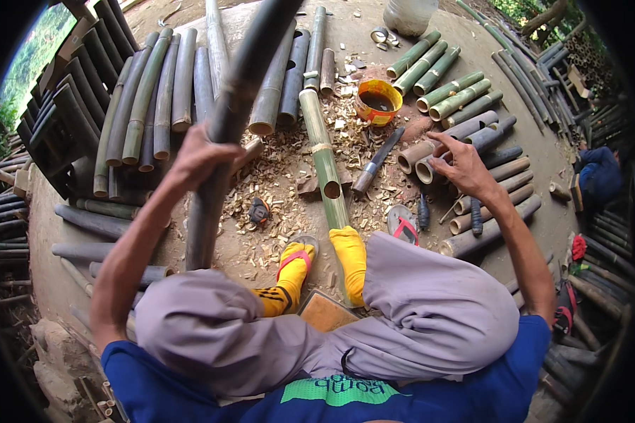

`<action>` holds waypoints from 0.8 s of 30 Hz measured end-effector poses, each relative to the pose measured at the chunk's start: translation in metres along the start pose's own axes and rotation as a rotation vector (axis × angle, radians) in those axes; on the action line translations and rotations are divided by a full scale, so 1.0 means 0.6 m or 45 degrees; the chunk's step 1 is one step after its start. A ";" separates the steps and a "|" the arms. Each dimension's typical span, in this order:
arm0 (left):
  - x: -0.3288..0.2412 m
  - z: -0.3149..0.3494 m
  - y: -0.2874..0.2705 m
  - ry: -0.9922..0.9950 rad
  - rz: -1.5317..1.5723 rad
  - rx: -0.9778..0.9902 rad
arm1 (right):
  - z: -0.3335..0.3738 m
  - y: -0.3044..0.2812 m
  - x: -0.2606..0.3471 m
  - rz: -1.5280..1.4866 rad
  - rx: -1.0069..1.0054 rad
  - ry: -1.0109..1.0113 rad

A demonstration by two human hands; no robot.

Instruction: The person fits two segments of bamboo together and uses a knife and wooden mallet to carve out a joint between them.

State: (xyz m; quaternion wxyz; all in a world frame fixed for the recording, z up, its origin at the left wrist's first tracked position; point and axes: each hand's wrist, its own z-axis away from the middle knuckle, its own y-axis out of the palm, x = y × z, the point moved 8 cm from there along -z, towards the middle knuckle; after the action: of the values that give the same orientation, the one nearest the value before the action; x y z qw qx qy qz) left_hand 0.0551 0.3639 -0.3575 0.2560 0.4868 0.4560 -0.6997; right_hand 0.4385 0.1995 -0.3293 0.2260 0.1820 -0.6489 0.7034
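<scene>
My left hand is wrapped round a long dark bamboo pole, which stands tilted over my left side with its lower end by my knee. My right hand is raised over several cut bamboo tubes, thumb and forefinger apart, with nothing seen between them. Between my feet and the wood chips lies a green bamboo tube with a round hole and a tied band. My right foot in a yellow sock rests on its near end. A broad-bladed knife lies just right of that tube.
A yellow tub of dark liquid stands beyond the knife. Rows of bamboo tubes lie at the left and the right. Wood chips cover the ground. A sandal lies by my right knee. Another person is at far right.
</scene>
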 end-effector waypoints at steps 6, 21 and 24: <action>0.222 0.041 0.085 -0.171 0.152 0.060 | -0.014 0.123 0.076 0.623 0.653 -0.115; 0.420 0.149 0.216 -0.841 0.565 0.124 | -0.075 0.567 -0.107 -0.597 0.048 0.496; 0.466 0.145 0.231 -0.769 0.399 0.049 | -0.079 0.563 -0.112 -0.609 -0.042 0.515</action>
State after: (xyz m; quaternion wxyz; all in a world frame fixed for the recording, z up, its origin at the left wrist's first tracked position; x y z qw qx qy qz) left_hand 0.0167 0.2479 -0.6574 0.4746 0.3263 0.2659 -0.7730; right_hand 0.3088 0.2222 -0.6511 0.5126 0.1820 -0.5409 0.6415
